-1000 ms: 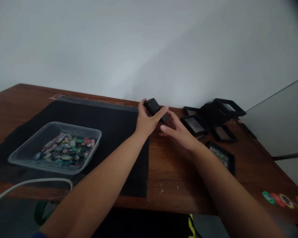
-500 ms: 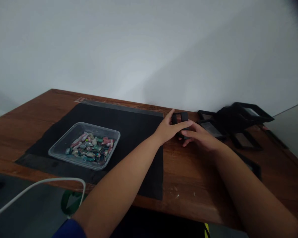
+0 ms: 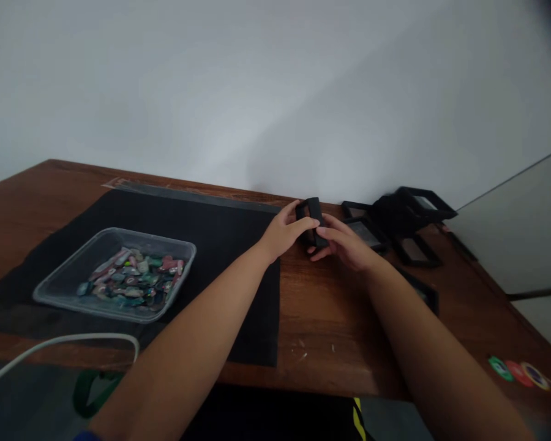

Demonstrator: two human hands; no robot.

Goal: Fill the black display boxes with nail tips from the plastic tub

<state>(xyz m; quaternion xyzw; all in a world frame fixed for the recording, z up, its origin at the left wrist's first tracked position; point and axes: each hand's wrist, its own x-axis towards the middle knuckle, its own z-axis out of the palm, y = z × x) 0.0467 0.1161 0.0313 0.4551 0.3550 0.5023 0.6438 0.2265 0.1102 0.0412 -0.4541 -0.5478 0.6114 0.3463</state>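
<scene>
Between both hands, over the wooden table's back part, is a small black box with what looks like an opening or window in its face. My left hand grips it from the left, thumb across its front. From the right, my right hand holds its lower right side, with the fingers partly hidden behind it. Right behind my right hand lie several flat black boxes with clear windows, one of them a windowed box close to my knuckles.
A clear plastic container with many small multicoloured pieces stands on a black mat at left. More black windowed boxes are piled by the wall. Colourful round discs lie at lower right. A white cable crosses the front edge.
The view has swung right, so everything sits further left and the discs have come into sight. The black box has turned slightly in my hands, which both stay on it.
</scene>
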